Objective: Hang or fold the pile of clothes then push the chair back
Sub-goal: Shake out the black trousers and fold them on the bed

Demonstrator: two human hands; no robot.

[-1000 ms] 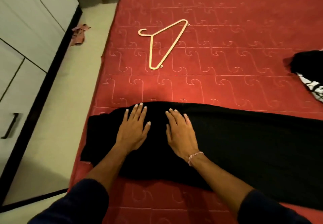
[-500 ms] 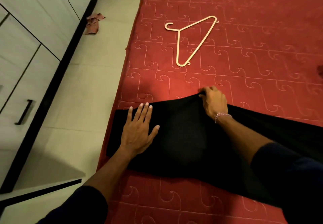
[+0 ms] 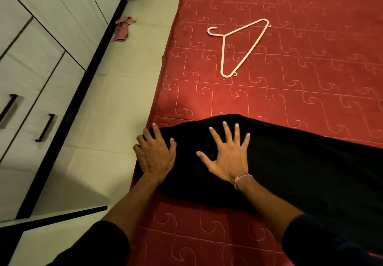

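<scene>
A black garment lies stretched across the near part of the red quilted bed, its left end at the bed's left edge. My left hand rests on that left end, fingers slightly bent over the cloth's edge. Beside it my right hand presses flat on the garment with fingers spread wide. A cream plastic hanger lies farther back on the bed, apart from the garment.
A white wardrobe with black handles and black base runs along the left. A strip of pale tiled floor separates it from the bed. A small reddish cloth lies on the floor by the wardrobe.
My right hand let go of the garment's far edge and came back to press flat on the cloth. My left hand slid left to the garment's end. The view shifted left.
</scene>
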